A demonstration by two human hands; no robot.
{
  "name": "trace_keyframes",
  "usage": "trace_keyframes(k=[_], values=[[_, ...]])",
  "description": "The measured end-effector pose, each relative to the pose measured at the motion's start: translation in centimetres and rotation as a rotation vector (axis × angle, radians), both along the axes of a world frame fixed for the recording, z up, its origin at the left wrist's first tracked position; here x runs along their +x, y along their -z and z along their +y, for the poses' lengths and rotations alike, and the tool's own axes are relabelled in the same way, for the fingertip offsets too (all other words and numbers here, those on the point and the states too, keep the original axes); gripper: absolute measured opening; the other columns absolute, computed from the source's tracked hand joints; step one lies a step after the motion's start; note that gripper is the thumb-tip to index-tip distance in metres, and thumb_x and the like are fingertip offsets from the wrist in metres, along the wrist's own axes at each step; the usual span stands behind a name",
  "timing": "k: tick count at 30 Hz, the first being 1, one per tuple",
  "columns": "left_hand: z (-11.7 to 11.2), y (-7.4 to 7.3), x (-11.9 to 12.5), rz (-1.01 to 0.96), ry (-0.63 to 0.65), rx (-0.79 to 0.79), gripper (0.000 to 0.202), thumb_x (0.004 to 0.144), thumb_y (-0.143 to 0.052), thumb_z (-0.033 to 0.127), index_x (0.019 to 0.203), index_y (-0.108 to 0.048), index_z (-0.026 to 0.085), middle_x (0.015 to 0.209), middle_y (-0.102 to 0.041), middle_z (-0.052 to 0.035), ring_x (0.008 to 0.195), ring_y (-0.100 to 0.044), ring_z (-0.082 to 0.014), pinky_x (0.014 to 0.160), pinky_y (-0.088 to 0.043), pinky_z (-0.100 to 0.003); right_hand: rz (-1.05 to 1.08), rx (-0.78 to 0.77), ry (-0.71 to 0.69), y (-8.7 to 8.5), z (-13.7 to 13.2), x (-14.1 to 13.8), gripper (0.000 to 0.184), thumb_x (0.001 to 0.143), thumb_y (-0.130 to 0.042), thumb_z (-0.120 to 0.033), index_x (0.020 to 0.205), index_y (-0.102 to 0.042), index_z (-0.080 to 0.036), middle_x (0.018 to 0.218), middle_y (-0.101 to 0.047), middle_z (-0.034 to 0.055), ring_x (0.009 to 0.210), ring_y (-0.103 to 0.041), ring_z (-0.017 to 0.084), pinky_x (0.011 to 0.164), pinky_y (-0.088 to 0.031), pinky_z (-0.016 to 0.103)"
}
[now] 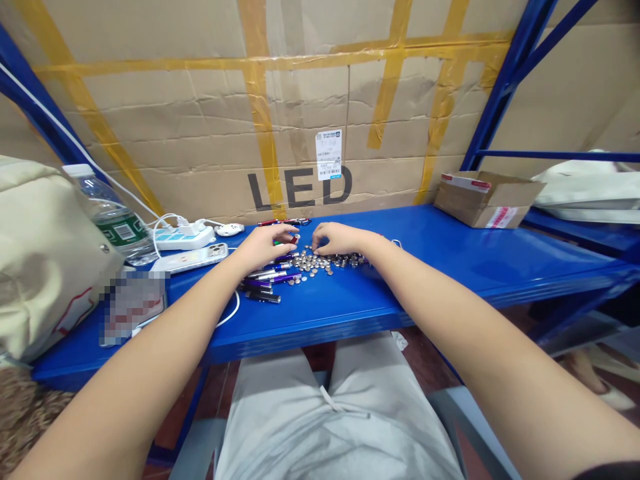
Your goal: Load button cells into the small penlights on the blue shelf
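My left hand (265,247) is curled over the blue table, closed around a slim red pen-like tube (295,241) whose end shows by the fingertips. Facing it, my right hand (339,239) has thumb and fingers pinched together low over the pile; anything between them is too small to make out. Below both hands spreads a heap of small round silver button cells (315,261), partly hidden by my right hand. Several slim pen-like tubes (273,277) in purple, silver, blue and black lie beneath my left hand. Behind it are red and black ones (284,222).
On the left are a phone (193,259), a power strip (185,237), white cables, a water bottle (117,220) and a beige bag (40,247). An open cardboard box (487,199) stands at the back right. A large cardboard sheet (210,133) rises behind the blue table (320,313).
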State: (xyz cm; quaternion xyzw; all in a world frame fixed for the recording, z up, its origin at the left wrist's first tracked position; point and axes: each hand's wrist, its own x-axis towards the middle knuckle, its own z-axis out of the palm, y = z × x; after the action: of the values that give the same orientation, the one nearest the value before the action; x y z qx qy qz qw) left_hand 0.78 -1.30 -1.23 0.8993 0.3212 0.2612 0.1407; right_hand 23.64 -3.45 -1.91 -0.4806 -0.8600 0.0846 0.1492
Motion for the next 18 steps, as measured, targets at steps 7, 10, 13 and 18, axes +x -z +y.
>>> trace_keyframes(k=[7, 10, 13, 18], values=[[-0.3, -0.2, 0.0, -0.018, 0.02, -0.029, 0.042, 0.078, -0.063, 0.028, 0.12, -0.059, 0.02, 0.101, -0.072, -0.0049, 0.095, -0.067, -0.0209, 0.09, -0.05, -0.036, 0.387, 0.323, -0.116, -0.5, -0.3, -0.7, 0.011, 0.077, -0.064, -0.027, 0.084, -0.069, -0.019, 0.103, -0.065, 0.0063, 0.102, -0.059, 0.019, 0.094, -0.044, 0.037], [-0.3, -0.1, 0.0, -0.064, 0.068, -0.086, 0.044, 0.078, -0.063, 0.027, 0.121, -0.057, 0.019, 0.102, -0.073, -0.0056, 0.095, -0.067, -0.0213, 0.088, -0.051, -0.035, 0.452, 0.347, -0.197, -0.6, -0.6, -1.5, 0.013, 0.078, -0.064, -0.03, 0.087, -0.069, -0.021, 0.104, -0.065, 0.0055, 0.103, -0.058, 0.019, 0.095, -0.044, 0.038], [-0.1, 0.1, 0.0, -0.094, 0.079, -0.127, 0.047, 0.078, -0.063, 0.028, 0.123, -0.055, 0.017, 0.102, -0.073, -0.0066, 0.095, -0.067, -0.0224, 0.087, -0.051, -0.036, 0.454, 0.35, -0.203, -0.6, -0.8, -1.9, 0.015, 0.079, -0.063, -0.028, 0.091, -0.069, -0.021, 0.103, -0.065, 0.0052, 0.102, -0.058, 0.019, 0.092, -0.045, 0.038], [0.1, 0.1, -0.1, -0.08, 0.065, -0.11, 0.046, 0.078, -0.064, 0.029, 0.122, -0.056, 0.019, 0.102, -0.072, -0.0062, 0.095, -0.067, -0.0219, 0.089, -0.05, -0.038, 0.465, 0.295, -0.086, -0.8, -1.0, -1.6, 0.017, 0.079, -0.061, -0.026, 0.092, -0.069, -0.02, 0.103, -0.067, 0.0067, 0.1, -0.06, 0.02, 0.085, -0.047, 0.037]])
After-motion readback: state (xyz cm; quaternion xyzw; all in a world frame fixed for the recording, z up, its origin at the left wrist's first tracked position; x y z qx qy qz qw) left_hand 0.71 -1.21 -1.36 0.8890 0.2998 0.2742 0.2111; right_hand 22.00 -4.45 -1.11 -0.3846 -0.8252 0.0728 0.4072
